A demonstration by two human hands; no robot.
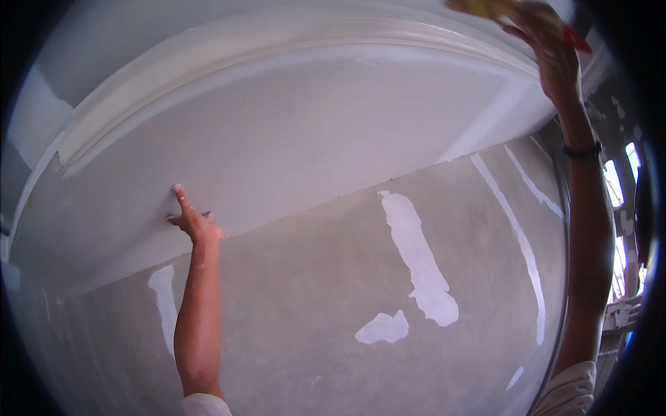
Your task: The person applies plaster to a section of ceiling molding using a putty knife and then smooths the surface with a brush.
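My left hand [193,220] is raised against the pale grey board surface [298,132], its fingers spread and resting on it. White smears mark the fingertips. High at the upper right, my right hand [548,45] is closed around a yellow and red tool [489,8]. Motion blur and the picture's top edge hide its kind. A dark band [581,150] circles my right wrist. The hand is near the far end of a long cream moulding [305,47], which runs along the board's upper edge.
Below the board, a grey-brown wall [298,312] carries white filler patches [416,256] and a long white streak [517,236]. Bright window openings [612,184] and a cluttered stand [619,315] show at the far right. A white strip [485,121] crosses the board.
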